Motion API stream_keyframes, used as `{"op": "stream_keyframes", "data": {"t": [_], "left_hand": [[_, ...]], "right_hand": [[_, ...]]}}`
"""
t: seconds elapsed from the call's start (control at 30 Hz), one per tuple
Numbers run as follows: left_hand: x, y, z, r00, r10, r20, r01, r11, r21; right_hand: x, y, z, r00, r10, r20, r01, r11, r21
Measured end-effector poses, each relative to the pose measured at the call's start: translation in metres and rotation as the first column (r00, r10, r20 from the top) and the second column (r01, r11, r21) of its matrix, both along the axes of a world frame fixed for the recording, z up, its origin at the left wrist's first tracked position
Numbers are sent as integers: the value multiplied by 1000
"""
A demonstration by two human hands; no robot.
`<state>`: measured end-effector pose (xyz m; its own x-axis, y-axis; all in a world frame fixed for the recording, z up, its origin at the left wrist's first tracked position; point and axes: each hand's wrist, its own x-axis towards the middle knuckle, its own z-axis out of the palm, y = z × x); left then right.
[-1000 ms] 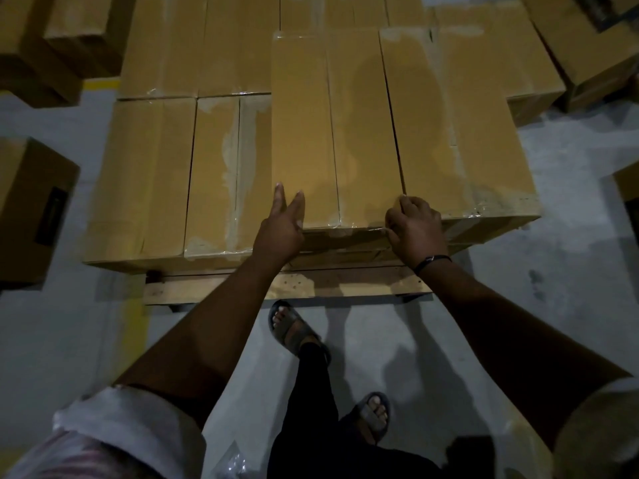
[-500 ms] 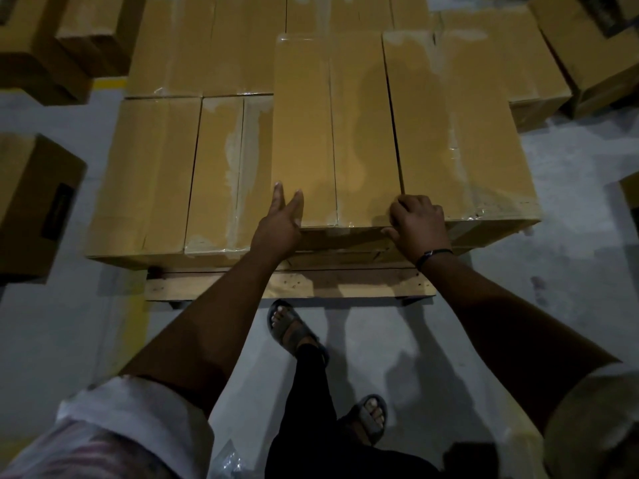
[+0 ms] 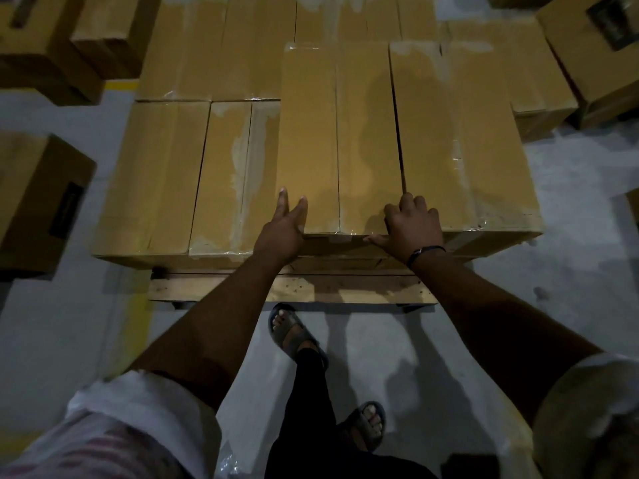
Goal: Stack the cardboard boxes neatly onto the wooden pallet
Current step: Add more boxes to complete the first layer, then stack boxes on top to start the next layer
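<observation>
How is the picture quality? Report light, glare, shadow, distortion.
Head view: dim, darkest at the corners; tape glints palely; a soft shadow lies on the top box; the wide lens splays box edges outward; little blur.

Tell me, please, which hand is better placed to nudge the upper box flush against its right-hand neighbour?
Probably the left hand: it lies with straight fingers at the near left corner of the upper box, so it could push toward the gap. The right hand sits on the gap side.
</observation>
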<state>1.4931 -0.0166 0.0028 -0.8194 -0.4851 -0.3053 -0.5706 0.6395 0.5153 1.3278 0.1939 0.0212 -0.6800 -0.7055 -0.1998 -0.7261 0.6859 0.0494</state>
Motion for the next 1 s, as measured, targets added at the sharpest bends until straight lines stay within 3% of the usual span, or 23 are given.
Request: {"op": "stream_keyframes", "data": {"t": [0.1,0.27,0.43,0.7,1.0], "left_hand": [[-1,-3,0,999,-20,45,21,1000,-18],[-7,-6,35,959,-129,253,133,991,1],[18,15,110,987,-14,162,22,999,-43],[110,20,217,984,102,144,-90,992,-87],[182,-72,259,977,174,124,-150,972,-179]], "right_hand": [[1,0,0,1000,3,5,-3,1000,16],[9,-12,35,992,-16,124,-4,987,163],[38,-30,108,991,75,107,-79,996,34],[125,-62,215,964,220,152,-197,968,-155],[195,-173,262,927,365,87,-336,910,-243]]}}
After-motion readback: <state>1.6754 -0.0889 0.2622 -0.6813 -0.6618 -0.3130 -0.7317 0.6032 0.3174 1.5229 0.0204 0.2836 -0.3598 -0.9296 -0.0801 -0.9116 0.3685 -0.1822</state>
